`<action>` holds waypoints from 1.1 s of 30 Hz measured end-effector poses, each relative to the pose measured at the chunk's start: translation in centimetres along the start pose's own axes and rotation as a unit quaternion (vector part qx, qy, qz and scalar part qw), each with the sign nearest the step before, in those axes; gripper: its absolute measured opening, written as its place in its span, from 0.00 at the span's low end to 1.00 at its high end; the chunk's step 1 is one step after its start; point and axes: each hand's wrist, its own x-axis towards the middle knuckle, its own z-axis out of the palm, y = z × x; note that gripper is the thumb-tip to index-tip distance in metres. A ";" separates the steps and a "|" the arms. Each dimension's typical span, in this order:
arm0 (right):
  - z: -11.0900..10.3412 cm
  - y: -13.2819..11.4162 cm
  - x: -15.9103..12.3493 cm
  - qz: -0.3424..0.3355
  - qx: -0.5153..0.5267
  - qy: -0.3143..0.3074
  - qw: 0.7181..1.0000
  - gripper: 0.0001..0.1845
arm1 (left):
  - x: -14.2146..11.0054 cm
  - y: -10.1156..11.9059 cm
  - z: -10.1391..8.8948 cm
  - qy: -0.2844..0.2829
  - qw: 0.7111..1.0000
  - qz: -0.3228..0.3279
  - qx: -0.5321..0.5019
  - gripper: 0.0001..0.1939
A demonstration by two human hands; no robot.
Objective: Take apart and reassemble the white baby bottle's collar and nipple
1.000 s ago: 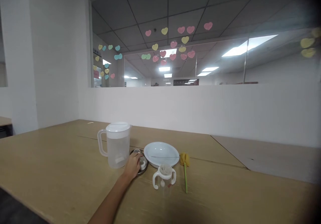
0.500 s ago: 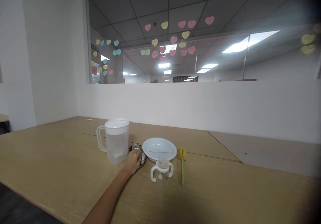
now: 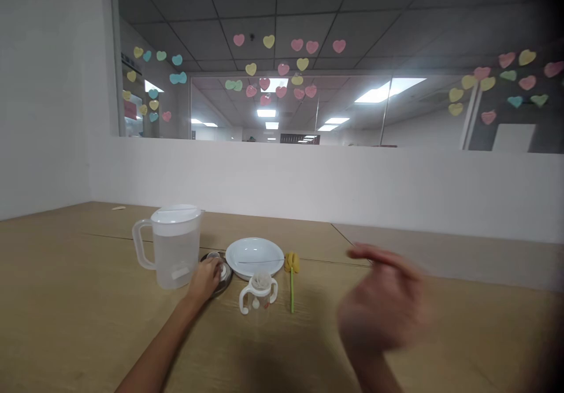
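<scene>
On the wooden table (image 3: 88, 322), the left hand (image 3: 203, 276) reaches forward from the lower edge of the view, its bare forearm running up and to the right across the tabletop. Its fingers curl down over the near rim of a small dark metal dish (image 3: 219, 271) and rest on it; whether they pinch anything inside cannot be told, as the hand covers that part. A small clear piece (image 3: 213, 257) stands at the far side of the dish, just beyond the fingertips. The dish sits between a clear plastic pitcher (image 3: 174, 246) with a white lid, just to its left, and a white plate (image 3: 254, 257), just to its right.

The right hand (image 3: 383, 308) is raised in the air over the right half of the table, close to the camera and strongly blurred. Its fingers are spread and point left and slightly up; it holds nothing and touches nothing.

Near the plate's front edge stands a clear two-handled baby cup (image 3: 258, 293) with white handles. Just to its right lies a bottle brush (image 3: 291, 272) with a yellow sponge head and a green stick, the head next to the plate's rim.

No label or writing can be read on any of these things. Coloured heart-shaped stickers (image 3: 282, 67) dot the glass partition behind the table.
</scene>
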 end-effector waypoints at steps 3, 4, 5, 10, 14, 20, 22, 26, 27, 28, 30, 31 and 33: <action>2.2 2.2 -2.9 -0.001 -0.030 -0.106 0.994 0.09 | -0.1 1.0 -1.4 0.139 0.990 0.009 0.001 0.12; 2.8 3.0 -4.0 -0.018 -0.043 -0.153 0.987 0.08 | -0.2 1.4 -1.9 0.186 0.982 0.026 -0.004 0.12; 3.3 3.7 -5.0 -0.055 -0.063 -0.179 0.980 0.08 | -0.4 2.0 -2.2 0.226 0.973 0.052 -0.013 0.12; 4.0 5.2 -8.7 -0.229 -0.076 -0.292 0.926 0.11 | -2.0 5.3 -2.2 0.302 0.916 0.263 -0.033 0.13; 3.8 5.6 -9.6 -0.284 -0.086 -0.345 0.890 0.22 | -3.3 7.2 -1.6 0.279 0.874 0.396 -0.024 0.18; 3.6 7.0 -10.0 -0.310 -0.076 -0.339 0.885 0.27 | -3.8 8.0 -1.6 0.265 0.870 0.413 -0.060 0.19; 3.7 7.0 -10.2 -0.305 -0.063 -0.330 0.891 0.27 | -3.9 8.5 -1.7 0.250 0.886 0.378 -0.100 0.16; 4.2 6.0 -10.7 -0.263 -0.035 -0.313 0.912 0.22 | -4.0 9.6 -2.0 0.233 0.916 0.220 -0.240 0.10; 4.3 5.7 -10.8 -0.253 -0.030 -0.307 0.917 0.22 | -3.9 9.8 -2.0 0.227 0.918 0.174 -0.274 0.10; 4.5 5.3 -10.8 -0.244 -0.026 -0.302 0.921 0.21 | -3.8 10.0 -2.0 0.219 0.917 0.129 -0.308 0.11; 4.8 4.7 -10.9 -0.234 -0.023 -0.294 0.926 0.22 | -3.6 10.3 -1.9 0.198 0.900 0.048 -0.385 0.14; 4.9 4.5 -10.8 -0.232 -0.023 -0.293 0.927 0.22 | -3.4 10.5 -1.9 0.189 0.884 0.014 -0.428 0.15; 5.0 4.4 -10.7 -0.237 -0.022 -0.288 0.928 0.22 | -3.1 10.9 -1.8 0.170 0.844 -0.039 -0.507 0.19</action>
